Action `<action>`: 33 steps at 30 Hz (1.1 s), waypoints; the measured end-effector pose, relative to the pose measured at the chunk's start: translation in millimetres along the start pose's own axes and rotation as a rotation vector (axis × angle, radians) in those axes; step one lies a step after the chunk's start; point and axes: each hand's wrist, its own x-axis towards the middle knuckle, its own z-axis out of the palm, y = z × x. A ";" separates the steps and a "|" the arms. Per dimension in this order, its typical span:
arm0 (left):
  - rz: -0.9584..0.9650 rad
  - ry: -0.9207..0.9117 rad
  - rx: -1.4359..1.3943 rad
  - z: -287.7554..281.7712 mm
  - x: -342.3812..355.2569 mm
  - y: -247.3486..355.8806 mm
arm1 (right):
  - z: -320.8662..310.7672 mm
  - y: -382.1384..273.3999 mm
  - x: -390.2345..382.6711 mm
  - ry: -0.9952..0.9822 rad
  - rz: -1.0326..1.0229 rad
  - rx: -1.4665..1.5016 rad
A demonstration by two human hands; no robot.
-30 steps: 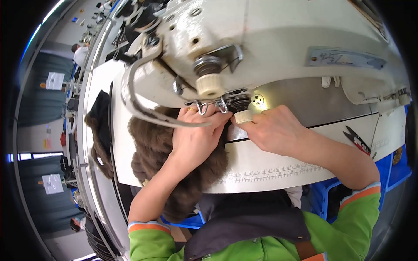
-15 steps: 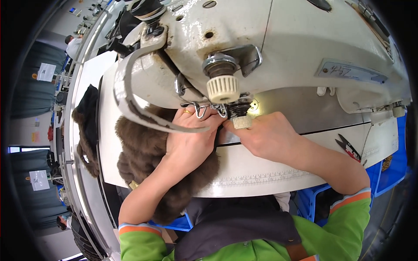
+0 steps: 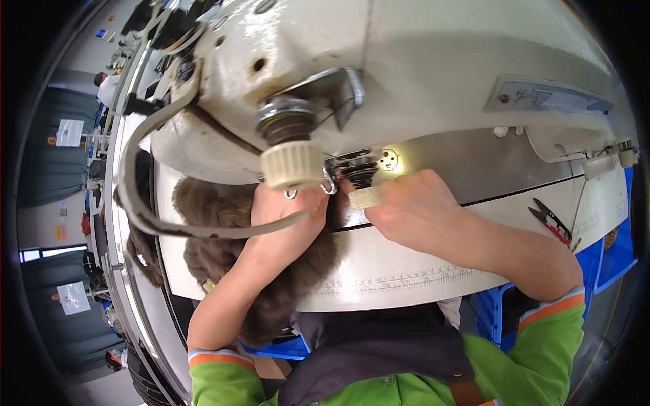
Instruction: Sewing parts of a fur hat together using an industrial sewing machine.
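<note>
A cream sewing machine (image 3: 440, 81) fills the upper middle, its knobs and thread guides over both hands. My left hand (image 3: 284, 216) is closed on a brown fur piece (image 3: 210, 210) under the needle area, its fingertips hidden behind the metal parts. Just right of it my right hand (image 3: 413, 206) has curled, closed fingers near the needle area; what they hold is hidden by a cream knob (image 3: 364, 197).
Red-handled snips (image 3: 552, 223) lie right of my right arm on the white tabletop (image 3: 406, 277). A dark garment (image 3: 142, 250) lies left of the table. Blue bins (image 3: 606, 264) sit below the edge. Other people (image 3: 108, 88) are at the far left.
The view has shifted, so the machine's front parts appear farther left and nearer. Both hands have stayed at the needle area with only slight movement; the fingers of my left hand are more hidden.
</note>
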 end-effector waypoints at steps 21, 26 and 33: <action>-0.240 0.075 -0.197 17.6 -12.7 -4.5 | 2.8 -7.7 2.4 -0.008 0.071 0.015; -0.270 -0.021 -0.180 8.1 -7.0 0.0 | 2.0 -10.1 2.2 -0.046 0.048 -0.044; -0.122 -0.182 0.022 -14.2 -5.2 17.9 | 0.2 -12.0 2.3 -0.136 0.045 -0.121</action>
